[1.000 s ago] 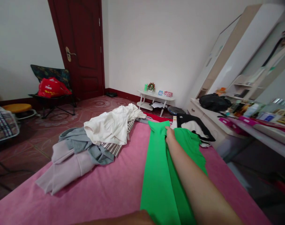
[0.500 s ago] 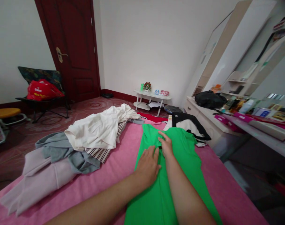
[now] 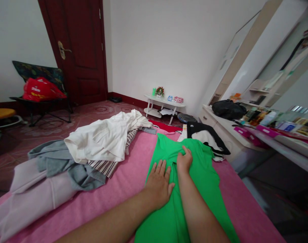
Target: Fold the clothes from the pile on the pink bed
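A bright green garment [image 3: 204, 182] lies spread lengthwise on the pink bed cover [image 3: 113, 206], with folds gathered near its upper middle. My left hand [image 3: 159, 184] rests flat on its left part, fingers stretched out and slightly spread. Just right of it, my right hand [image 3: 184, 160] is closed on the green cloth, its fingers curled into the fabric and pulling creases toward it. Whether the garment is a shirt or a dress I cannot tell, since its lower end runs out of view beneath my forearms.
On the left of the bed lie a white garment [image 3: 100, 138], a grey one [image 3: 55, 158] and a pale pink one [image 3: 37, 202]. A black and white garment [image 3: 207, 135] lies beyond the green cloth. To the right stands a dressing table with bottles [image 3: 267, 118].
My right hand has closed on the green cloth and shifted slightly right, bunching it. My left hand has flattened and spread its fingers. A small dark spot between the hands is no longer visible.
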A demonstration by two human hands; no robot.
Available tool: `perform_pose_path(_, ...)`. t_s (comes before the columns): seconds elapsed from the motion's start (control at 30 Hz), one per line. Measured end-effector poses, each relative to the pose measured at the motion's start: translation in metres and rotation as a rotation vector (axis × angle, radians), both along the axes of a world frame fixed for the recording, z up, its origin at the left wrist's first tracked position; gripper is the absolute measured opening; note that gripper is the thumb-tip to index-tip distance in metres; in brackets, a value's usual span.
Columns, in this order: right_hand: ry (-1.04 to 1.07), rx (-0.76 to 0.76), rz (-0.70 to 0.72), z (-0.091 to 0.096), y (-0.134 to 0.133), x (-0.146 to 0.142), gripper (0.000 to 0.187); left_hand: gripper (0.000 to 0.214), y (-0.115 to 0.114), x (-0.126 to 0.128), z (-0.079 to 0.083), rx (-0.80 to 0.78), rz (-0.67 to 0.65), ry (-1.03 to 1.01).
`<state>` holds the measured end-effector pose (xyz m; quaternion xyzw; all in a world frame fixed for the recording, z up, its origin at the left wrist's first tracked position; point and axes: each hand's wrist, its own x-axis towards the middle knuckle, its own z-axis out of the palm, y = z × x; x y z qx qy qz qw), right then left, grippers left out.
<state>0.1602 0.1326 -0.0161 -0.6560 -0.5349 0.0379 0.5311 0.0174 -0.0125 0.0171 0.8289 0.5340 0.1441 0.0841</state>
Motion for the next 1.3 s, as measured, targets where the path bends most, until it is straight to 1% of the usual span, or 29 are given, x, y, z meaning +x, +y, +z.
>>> perform_pose_path(0.1, -0.014, 0.012, -0.050, 0.008, -0.007, 0.006, 0.053, 0.063, -0.002, -0.002, 0.005, -0.030, -0.020, -0.025)
perform_pose_path(0.17, -0.038, 0.008, -0.109, 0.017, -0.013, 0.006, 0.051, 0.062, -0.004, -0.002, 0.007, -0.045, -0.023, -0.034)
perform_pose_path(0.23, -0.101, 0.058, -0.148, 0.028, -0.017, 0.000, 0.049, 0.063, -0.005, -0.002, 0.009, -0.055, -0.019, -0.042)
perform_pose_path(0.27, -0.134, 0.099, -0.111, 0.033, -0.017, -0.004, 0.047, 0.063, -0.005, -0.002, 0.009, -0.059, -0.018, -0.045)
perform_pose_path(0.3, -0.163, 0.133, -0.026, 0.038, -0.015, -0.010, 0.043, 0.064, -0.005, -0.001, 0.010, -0.061, -0.017, -0.049)
perform_pose_path(0.33, -0.186, 0.150, 0.093, 0.043, -0.011, -0.016, 0.039, 0.064, -0.005, -0.001, 0.010, -0.064, -0.015, -0.051)
perform_pose_path(0.4, -0.201, 0.122, 0.320, 0.046, 0.001, -0.028, 0.031, 0.063, -0.004, -0.001, 0.010, -0.073, -0.011, -0.054)
perform_pose_path(0.43, -0.203, 0.095, 0.382, 0.046, 0.009, -0.034, 0.028, 0.063, -0.003, -0.001, 0.010, -0.077, -0.011, -0.057)
perform_pose_path(0.47, -0.205, 0.070, 0.407, 0.044, 0.018, -0.037, 0.027, 0.063, -0.003, -0.001, 0.009, -0.079, -0.010, -0.061)
perform_pose_path(0.63, -0.123, -0.018, 0.379, 0.031, 0.063, -0.039, 0.029, 0.066, -0.001, 0.000, 0.004, -0.072, -0.008, -0.087)
perform_pose_path(0.73, -0.087, -0.075, 0.413, 0.028, 0.086, -0.040, 0.033, 0.067, -0.001, 0.001, 0.003, -0.078, -0.007, -0.088)
perform_pose_path(0.83, -0.094, -0.116, 0.454, 0.027, 0.104, -0.046, 0.035, 0.066, -0.001, 0.001, 0.004, -0.096, -0.008, -0.085)
perform_pose_path(0.87, -0.099, -0.133, 0.460, 0.027, 0.110, -0.048, 0.032, 0.066, -0.001, 0.001, 0.004, -0.102, -0.007, -0.085)
perform_pose_path(0.97, -0.108, -0.167, 0.431, 0.025, 0.125, -0.050, 0.011, 0.065, 0.000, 0.002, 0.001, -0.095, -0.005, -0.093)
perform_pose_path(1.0, -0.105, -0.165, 0.410, 0.023, 0.129, -0.049, 0.007, 0.064, 0.000, 0.002, -0.001, -0.090, -0.004, -0.096)
perform_pose_path(1.07, -0.089, -0.150, 0.386, 0.019, 0.133, -0.049, 0.006, 0.064, 0.001, 0.003, -0.005, -0.073, -0.002, -0.108)
perform_pose_path(1.13, -0.074, -0.138, 0.409, 0.013, 0.132, -0.051, 0.014, 0.064, 0.001, 0.003, -0.007, -0.063, -0.002, -0.116)
perform_pose_path(1.2, -0.072, -0.137, 0.469, 0.008, 0.129, -0.054, 0.026, 0.064, 0.001, 0.002, -0.005, -0.071, -0.005, -0.115)
perform_pose_path(1.3, -0.084, -0.149, 0.560, 0.007, 0.119, -0.055, 0.036, 0.064, 0.000, -0.001, 0.000, -0.100, -0.009, -0.105)
